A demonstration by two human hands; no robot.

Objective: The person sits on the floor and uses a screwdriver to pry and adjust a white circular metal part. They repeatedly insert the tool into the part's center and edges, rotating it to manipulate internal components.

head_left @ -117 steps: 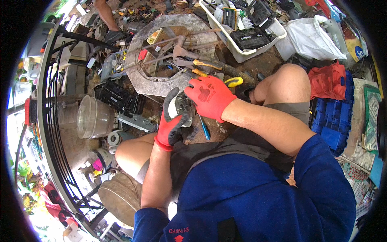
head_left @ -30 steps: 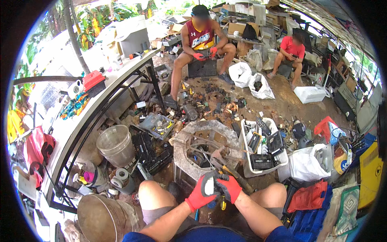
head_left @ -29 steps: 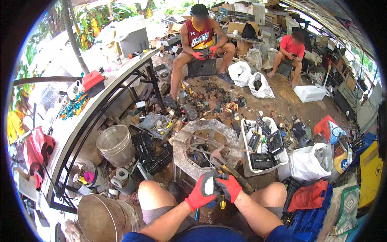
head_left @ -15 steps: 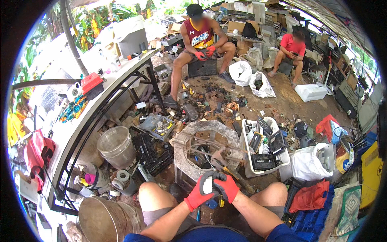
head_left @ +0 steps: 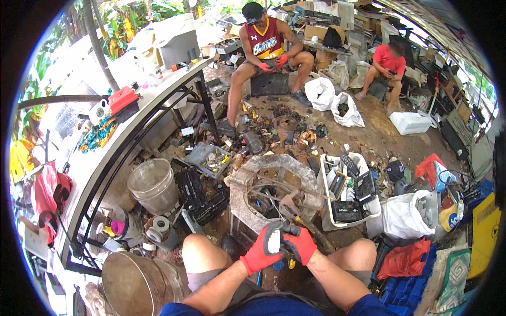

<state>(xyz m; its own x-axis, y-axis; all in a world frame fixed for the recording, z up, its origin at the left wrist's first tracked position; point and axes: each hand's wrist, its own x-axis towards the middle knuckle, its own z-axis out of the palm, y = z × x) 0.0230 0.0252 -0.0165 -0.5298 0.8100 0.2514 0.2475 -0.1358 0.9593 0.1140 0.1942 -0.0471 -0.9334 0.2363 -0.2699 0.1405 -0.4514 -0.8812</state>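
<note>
My left hand (head_left: 262, 249), in a red glove with dark grey fingers, is closed around a small white block-like piece (head_left: 274, 241) between my knees. Against the right side of that piece are the curled fingers of my right hand (head_left: 300, 244), gloved the same way. What exactly the piece is cannot be made out, since the fingers cover part of it. Just beyond my hands stands a worn octagonal frame (head_left: 243, 203) on legs. A hammer (head_left: 290, 204) lies across it, its handle slanting down toward my right hand.
A white bin (head_left: 329, 217) of dark electronic parts stands right of the frame. Buckets (head_left: 153, 187) and a long table (head_left: 113, 158) are on the left. Scrap (head_left: 284, 126) litters the ground toward a seated person (head_left: 266, 45) in red gloves. Another person (head_left: 389, 63) sits farther right.
My right hand has eased slightly rightward, and more of the white piece shows. The seated person in gloves has lifted their head a little. The whole view has shifted slightly.
</note>
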